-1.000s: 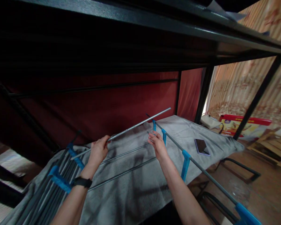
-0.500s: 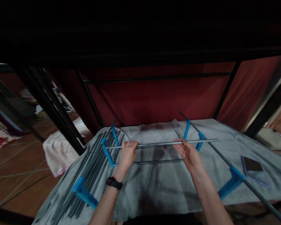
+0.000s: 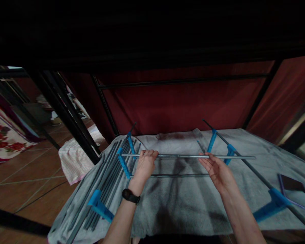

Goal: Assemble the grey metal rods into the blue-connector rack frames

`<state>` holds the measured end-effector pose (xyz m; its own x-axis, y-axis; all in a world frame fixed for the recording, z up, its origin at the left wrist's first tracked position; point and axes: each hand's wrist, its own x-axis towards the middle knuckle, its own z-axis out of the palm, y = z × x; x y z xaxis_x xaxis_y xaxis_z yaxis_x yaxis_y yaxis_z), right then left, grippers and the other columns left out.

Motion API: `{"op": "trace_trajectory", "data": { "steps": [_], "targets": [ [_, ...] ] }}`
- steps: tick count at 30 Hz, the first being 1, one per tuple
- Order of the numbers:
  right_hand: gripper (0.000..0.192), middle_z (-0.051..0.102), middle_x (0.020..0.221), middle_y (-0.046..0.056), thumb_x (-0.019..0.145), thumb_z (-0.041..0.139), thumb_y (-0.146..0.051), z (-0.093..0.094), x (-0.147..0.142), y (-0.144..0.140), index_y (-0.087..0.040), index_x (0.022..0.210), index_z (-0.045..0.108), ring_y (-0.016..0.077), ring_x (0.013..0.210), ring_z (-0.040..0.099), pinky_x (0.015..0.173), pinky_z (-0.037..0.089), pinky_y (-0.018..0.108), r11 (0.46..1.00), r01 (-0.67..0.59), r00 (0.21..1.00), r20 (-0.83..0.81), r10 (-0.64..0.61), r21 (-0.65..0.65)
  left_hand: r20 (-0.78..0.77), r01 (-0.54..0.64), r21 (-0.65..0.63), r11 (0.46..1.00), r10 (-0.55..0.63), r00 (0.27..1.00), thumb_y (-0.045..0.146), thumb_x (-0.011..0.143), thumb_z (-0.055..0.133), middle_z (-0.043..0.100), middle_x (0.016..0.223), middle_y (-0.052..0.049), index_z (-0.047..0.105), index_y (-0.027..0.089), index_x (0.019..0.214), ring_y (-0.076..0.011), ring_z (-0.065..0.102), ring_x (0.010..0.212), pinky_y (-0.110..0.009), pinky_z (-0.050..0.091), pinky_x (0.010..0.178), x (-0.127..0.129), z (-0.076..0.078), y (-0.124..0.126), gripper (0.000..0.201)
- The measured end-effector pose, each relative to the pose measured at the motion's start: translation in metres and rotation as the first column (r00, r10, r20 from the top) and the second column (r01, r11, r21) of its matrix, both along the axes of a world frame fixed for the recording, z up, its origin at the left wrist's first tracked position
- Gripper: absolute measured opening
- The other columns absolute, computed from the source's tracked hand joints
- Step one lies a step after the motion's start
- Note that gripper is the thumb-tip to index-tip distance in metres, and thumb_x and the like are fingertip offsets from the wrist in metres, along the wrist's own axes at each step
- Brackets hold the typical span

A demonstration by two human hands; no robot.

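A thin grey metal rod (image 3: 179, 156) lies level across the middle, held in both hands. My left hand (image 3: 146, 164), a black watch on its wrist, is closed over the rod near its left end. That end meets the top of a blue plastic bracket (image 3: 123, 163); whether it is seated there I cannot tell. My right hand (image 3: 217, 171) pinches the rod between thumb and fingers, palm turned up. Beyond it, the rod's free end passes another blue bracket (image 3: 230, 151) on a long side rod (image 3: 254, 173). A lower crossbar (image 3: 178, 175) runs beneath.
Several loose grey rods (image 3: 112, 176) are bunched at left on the grey cloth (image 3: 178, 206). More blue brackets stand at the near left (image 3: 100, 206) and near right (image 3: 273, 203). A phone (image 3: 295, 189) rests at right. Black frame posts (image 3: 63, 118) rise at left; a dark beam hangs overhead.
The view has turned left, so everything appears shifted right. The rod's right end has dropped, and the rod now looks about level. Both hands keep their hold.
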<state>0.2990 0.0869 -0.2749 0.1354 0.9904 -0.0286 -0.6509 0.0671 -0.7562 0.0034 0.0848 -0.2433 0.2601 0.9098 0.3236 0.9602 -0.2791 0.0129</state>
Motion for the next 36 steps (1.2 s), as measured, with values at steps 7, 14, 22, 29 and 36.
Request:
{"op": "trace_trajectory", "data": {
  "steps": [7,14,22,29,36],
  "targets": [
    [0.013,0.075,0.093,0.012,0.076,0.068,-0.019,-0.003,-0.004,0.003,-0.014,0.088,0.069,0.0203,0.090,0.073,0.087,0.061,0.031,1.000,0.014,1.000,-0.007,-0.014,-0.010,-0.001,-0.004,-0.008,1.000,0.004,1.000,-0.002,0.079,0.041,0.067,0.099,-0.007,0.060,0.021,0.103,-0.0233,0.058,0.100,-0.039,0.037,0.091,-0.004,-0.001,0.000,0.039],
    [0.012,0.075,0.092,0.011,0.075,0.067,-0.017,-0.005,-0.004,0.006,-0.013,0.087,0.069,0.0201,0.090,0.073,0.087,0.061,0.030,0.999,0.011,1.000,-0.020,-0.012,-0.036,-0.012,0.009,-0.003,1.000,-0.009,1.000,-0.001,0.083,0.039,0.067,0.100,-0.007,0.060,0.021,0.107,-0.0228,0.058,0.099,-0.037,0.038,0.090,-0.005,-0.003,0.001,0.038],
    [0.012,0.075,0.090,0.011,0.077,0.066,-0.017,-0.010,-0.004,0.011,-0.013,0.088,0.068,0.0194,0.087,0.073,0.085,0.062,0.029,0.999,-0.006,1.000,-0.025,0.005,-0.054,-0.018,0.001,0.001,1.000,-0.001,1.000,-0.001,0.084,0.041,0.067,0.099,-0.007,0.061,0.021,0.106,-0.0239,0.059,0.102,-0.038,0.038,0.091,-0.009,-0.005,0.003,0.038],
    [0.010,0.075,0.086,0.012,0.079,0.059,-0.013,-0.006,-0.009,0.016,-0.012,0.086,0.067,0.0187,0.081,0.074,0.080,0.062,0.028,0.995,-0.014,0.998,-0.062,0.008,-0.099,0.028,0.077,0.071,0.994,-0.079,0.996,0.014,0.092,0.046,0.065,0.114,-0.009,0.057,0.022,0.126,-0.0242,0.058,0.110,-0.040,0.040,0.096,-0.009,-0.007,0.006,0.036],
    [0.011,0.076,0.085,0.010,0.084,0.056,-0.015,0.001,-0.014,0.020,-0.015,0.089,0.066,0.0171,0.078,0.073,0.081,0.061,0.030,0.999,-0.009,0.998,-0.062,0.005,-0.054,0.108,0.263,0.189,0.946,-0.286,0.952,0.026,0.092,0.052,0.060,0.127,-0.010,0.051,0.024,0.136,-0.0265,0.055,0.116,-0.042,0.042,0.100,0.016,-0.006,0.018,0.044]
  ]
}}
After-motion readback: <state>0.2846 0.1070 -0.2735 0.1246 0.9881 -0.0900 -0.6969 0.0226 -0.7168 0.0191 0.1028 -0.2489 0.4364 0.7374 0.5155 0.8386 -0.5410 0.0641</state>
